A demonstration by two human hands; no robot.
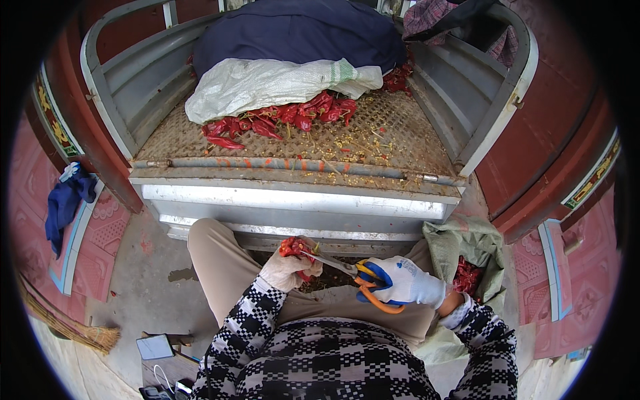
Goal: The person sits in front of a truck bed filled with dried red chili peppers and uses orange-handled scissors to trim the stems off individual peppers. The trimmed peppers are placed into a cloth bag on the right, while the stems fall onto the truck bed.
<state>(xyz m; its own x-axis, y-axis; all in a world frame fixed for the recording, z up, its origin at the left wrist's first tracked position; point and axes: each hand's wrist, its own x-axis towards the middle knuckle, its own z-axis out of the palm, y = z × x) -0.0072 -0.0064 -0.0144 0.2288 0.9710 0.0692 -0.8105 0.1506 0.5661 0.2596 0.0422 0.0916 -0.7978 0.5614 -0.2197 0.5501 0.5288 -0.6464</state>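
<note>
My left hand [287,270], in a pale knit glove, grips red chili peppers [294,247] above my lap. A green stem sticks out on their right side. In a white and blue coated glove, my right hand [400,282] holds scissors [367,285] with orange and yellow handles. The blades point left and reach the peppers; how far they are parted is hard to see. To the right of my right hand stands an olive woven sack [462,235] with red pepper pieces [467,276] inside.
Ahead is a metal cargo bed [300,197] scattered with seeds. On it, more red peppers [265,122] lie under a white woven sack [280,87] and a dark blue cloth [300,32]. A straw broom [75,325] lies at left, near a phone [154,346] on a wooden stool [160,372].
</note>
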